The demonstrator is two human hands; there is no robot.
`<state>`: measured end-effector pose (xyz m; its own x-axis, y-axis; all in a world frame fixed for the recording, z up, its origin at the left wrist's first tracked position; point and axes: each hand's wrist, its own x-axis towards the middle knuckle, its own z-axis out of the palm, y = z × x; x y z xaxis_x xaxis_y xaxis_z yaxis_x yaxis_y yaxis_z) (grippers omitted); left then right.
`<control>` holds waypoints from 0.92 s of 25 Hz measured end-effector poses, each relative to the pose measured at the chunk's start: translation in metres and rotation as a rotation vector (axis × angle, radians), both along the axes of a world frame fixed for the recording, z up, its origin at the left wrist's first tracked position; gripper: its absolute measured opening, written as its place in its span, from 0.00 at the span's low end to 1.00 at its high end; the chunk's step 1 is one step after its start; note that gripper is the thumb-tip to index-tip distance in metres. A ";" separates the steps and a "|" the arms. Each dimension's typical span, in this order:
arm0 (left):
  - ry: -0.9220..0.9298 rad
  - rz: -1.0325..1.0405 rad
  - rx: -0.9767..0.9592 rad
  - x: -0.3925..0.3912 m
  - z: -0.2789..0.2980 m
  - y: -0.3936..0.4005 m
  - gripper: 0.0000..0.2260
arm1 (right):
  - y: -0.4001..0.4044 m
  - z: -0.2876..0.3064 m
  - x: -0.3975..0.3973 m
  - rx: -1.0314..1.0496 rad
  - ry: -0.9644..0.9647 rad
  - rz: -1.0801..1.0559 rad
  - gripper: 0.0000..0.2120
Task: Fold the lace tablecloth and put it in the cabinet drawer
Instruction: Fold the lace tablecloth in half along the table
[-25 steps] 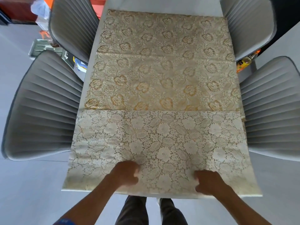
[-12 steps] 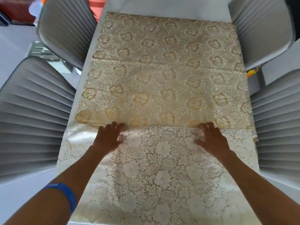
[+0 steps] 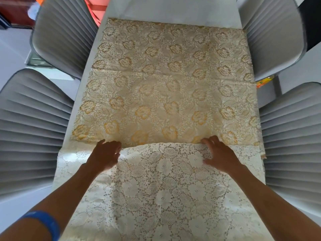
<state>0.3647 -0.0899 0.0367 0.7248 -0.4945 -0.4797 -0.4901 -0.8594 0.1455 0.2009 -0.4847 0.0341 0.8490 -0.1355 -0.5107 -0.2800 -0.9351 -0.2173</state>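
The lace tablecloth [image 3: 170, 87] lies spread along a white table [image 3: 173, 13]. Its far part shows gold flowers and its near part is white lace. A white lace flap [image 3: 165, 180] is doubled over the near part, and its scalloped edge reaches the line where the gold begins. My left hand [image 3: 104, 156] and my right hand [image 3: 219, 154] rest on that edge, fingers curled over it and thumbs on the lace, gripping it. The flap bulges slightly between them. No cabinet or drawer is in view.
Grey ribbed chairs stand close on both sides: two on the left [image 3: 31, 129] [image 3: 64, 33] and two on the right [image 3: 291, 136] [image 3: 271, 32]. A bare strip of table lies beyond the cloth's far edge. Orange items [image 3: 94, 9] show behind the far left chair.
My hands have carried the cloth's near edge away from me, from the table's front edge up to the gold section, doubling the white part over. In the last half second they have barely moved.
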 end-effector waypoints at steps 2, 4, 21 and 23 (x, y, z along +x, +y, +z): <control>-0.041 0.007 -0.029 -0.006 -0.001 -0.003 0.05 | -0.003 -0.001 0.002 -0.030 -0.012 0.024 0.31; -0.090 0.012 -0.047 -0.008 -0.001 -0.007 0.04 | -0.002 -0.002 0.001 -0.062 -0.024 0.069 0.23; -0.189 0.068 0.154 0.000 0.011 0.006 0.18 | -0.028 0.017 0.005 -0.201 0.183 -0.003 0.03; -0.193 0.030 0.151 0.020 0.027 -0.005 0.20 | -0.040 0.035 0.022 -0.198 0.157 -0.035 0.05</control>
<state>0.3843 -0.0948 0.0637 0.8232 -0.4047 -0.3981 -0.4705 -0.8788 -0.0796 0.2233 -0.5242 0.0691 0.7545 -0.2740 -0.5964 -0.3291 -0.9442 0.0175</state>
